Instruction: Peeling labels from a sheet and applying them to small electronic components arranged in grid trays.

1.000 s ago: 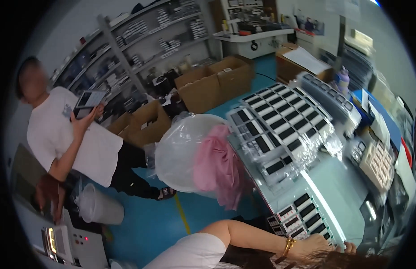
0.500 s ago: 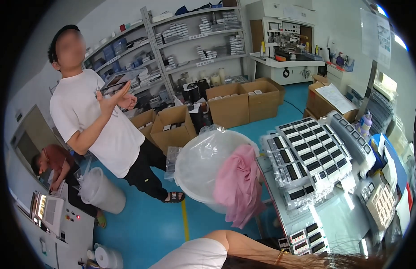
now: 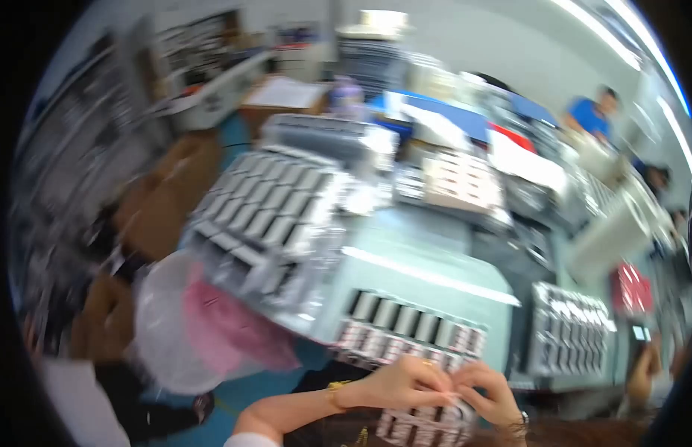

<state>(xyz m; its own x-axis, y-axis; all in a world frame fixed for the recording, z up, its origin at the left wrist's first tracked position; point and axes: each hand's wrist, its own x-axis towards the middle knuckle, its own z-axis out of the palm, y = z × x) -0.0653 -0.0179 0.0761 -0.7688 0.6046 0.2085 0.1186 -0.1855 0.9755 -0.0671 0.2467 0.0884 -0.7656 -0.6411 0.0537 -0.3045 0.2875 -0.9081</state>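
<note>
My left hand [image 3: 407,381] and my right hand [image 3: 491,393] meet at the near edge of the table, fingertips pinched close together. Whatever is between the fingers is too small and blurred to make out. Just beyond them, a sheet of small panels with dark windows and pink-and-white parts [image 3: 405,322] lies on the pale tabletop [image 3: 428,257]. Another patterned panel sheet [image 3: 416,428] shows below my fingers, partly hidden by the hands. A bracelet circles my left wrist.
Left on the table is a large plastic-wrapped stack of panels [image 3: 267,197]; behind stand beige panels [image 3: 461,179]. On the right are another panel stack [image 3: 569,339], a white roll [image 3: 610,235] and a red packet [image 3: 633,289]. Pink cloth [image 3: 230,320] hangs over a white bin [image 3: 161,320].
The view has swung right from the standing person and shelves to the table. Both my hands now show, where earlier only my left arm did. The picture is blurred.
</note>
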